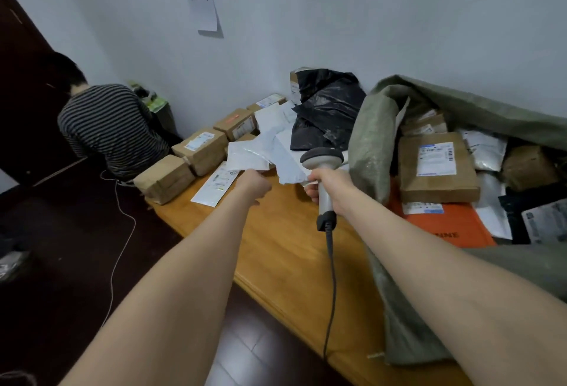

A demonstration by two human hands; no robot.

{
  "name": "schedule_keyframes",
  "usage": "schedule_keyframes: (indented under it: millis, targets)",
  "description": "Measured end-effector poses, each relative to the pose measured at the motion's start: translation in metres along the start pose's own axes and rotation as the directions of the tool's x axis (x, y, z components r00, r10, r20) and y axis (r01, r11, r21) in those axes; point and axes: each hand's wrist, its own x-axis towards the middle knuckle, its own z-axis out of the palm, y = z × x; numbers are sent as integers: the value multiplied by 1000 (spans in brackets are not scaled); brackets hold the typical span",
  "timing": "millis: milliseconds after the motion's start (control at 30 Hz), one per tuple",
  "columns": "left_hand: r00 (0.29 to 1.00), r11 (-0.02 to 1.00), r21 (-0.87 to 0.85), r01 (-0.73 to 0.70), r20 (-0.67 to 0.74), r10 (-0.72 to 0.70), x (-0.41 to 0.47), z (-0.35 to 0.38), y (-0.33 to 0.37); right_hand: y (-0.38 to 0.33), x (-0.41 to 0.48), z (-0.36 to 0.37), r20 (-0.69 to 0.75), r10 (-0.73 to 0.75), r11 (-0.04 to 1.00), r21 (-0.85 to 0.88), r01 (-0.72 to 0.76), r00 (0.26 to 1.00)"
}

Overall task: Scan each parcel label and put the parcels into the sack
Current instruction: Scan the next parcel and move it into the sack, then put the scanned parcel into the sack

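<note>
My left hand (253,184) grips the near edge of a white plastic mailer (248,157) lying on the pile at the middle of the wooden table (282,250). My right hand (329,186) holds a grey corded barcode scanner (322,160) upright, its head just right of that mailer, and its fingers also pinch a corner of another white mailer (290,167). The open green woven sack (371,140) lies on the right of the table, filled with several parcels, among them a brown box with a label (435,167) and an orange mailer (451,226).
Several taped brown boxes (201,150) line the table's left end and back. A black plastic bag (328,109) lies against the wall. A flat white envelope (214,184) rests near the left edge. A person in a striped shirt (110,127) crouches at the left. A white cable (122,232) trails on the dark floor.
</note>
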Motion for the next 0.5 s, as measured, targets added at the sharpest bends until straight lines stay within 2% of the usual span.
schedule_keyframes:
  millis: [267,500]
  targets:
    - [999,1000,-20,-3,46,4,50,-23,-28,10,32,52,-57,47,998,32,-46,997]
    - [990,995,40,-88,111,83,119,-31,-13,-8,99,85,-175,47,993,112,-28,983]
